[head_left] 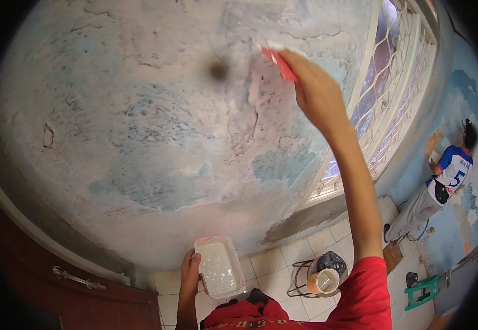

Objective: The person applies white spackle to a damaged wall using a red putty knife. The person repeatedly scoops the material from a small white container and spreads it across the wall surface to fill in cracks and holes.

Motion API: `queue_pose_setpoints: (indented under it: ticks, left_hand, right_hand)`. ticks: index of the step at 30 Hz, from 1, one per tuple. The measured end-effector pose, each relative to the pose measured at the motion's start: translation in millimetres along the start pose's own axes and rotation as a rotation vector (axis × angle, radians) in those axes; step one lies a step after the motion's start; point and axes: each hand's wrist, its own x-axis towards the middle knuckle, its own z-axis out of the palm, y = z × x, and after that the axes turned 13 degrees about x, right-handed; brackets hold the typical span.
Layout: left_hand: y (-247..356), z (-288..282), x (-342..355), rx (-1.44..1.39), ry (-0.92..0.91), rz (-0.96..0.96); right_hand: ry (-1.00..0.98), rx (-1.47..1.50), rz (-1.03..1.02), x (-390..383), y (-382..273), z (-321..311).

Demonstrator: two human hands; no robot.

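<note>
My right hand (321, 91) is raised high against the wall, its fingers closed round a red putty spreader (283, 66). White paste shows along the spreader's upper edge, which is at or very near the wall surface. The wall (167, 137) is patchy, with grey, pinkish and blue areas, cracks and flaking paint. Low in front of me, my left hand (191, 269) grips the left side of a shallow rectangular tray (211, 240). Wet white paste fills the tray's bottom. A dark round blur covers a small part of the wall near the spreader.
On the right is a window with a white metal grille (382, 93). Below stands a stool (299, 278) with an orange-and-white tub (324, 281) and a black plastic bag (331, 262). A co-worker (450, 176) faces the right wall. A green stool (421, 292) and brown door (101, 302) flank the tiled floor.
</note>
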Motion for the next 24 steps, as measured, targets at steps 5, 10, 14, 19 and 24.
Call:
queue_pose_setpoints:
  ticks: [5,10,14,19,24]
  left_hand:
    - [13.3,11.5,2.5,0.003,-0.028,-0.038]
    - [-11.3,-0.7,11.1,-0.018,0.012,0.012]
    - [-0.6,-3.1,10.8,-0.013,-0.037,0.013]
    - [2.9,-9.3,6.1,0.008,0.002,-0.025]
    - [0.9,-1.7,14.1,0.023,-0.059,-0.067]
  right_hand:
    - [-0.11,-0.051,0.004,0.8,-13.4,42.9]
    - [-0.314,-0.018,-0.024,-130.4,-56.1,87.1]
    - [-0.507,0.083,0.141,-179.6,-75.6,82.5]
    - [-0.189,0.057,0.198,-86.6,-13.6,22.1]
    - [-0.074,-0.105,0.12,-45.6,40.3,-8.7]
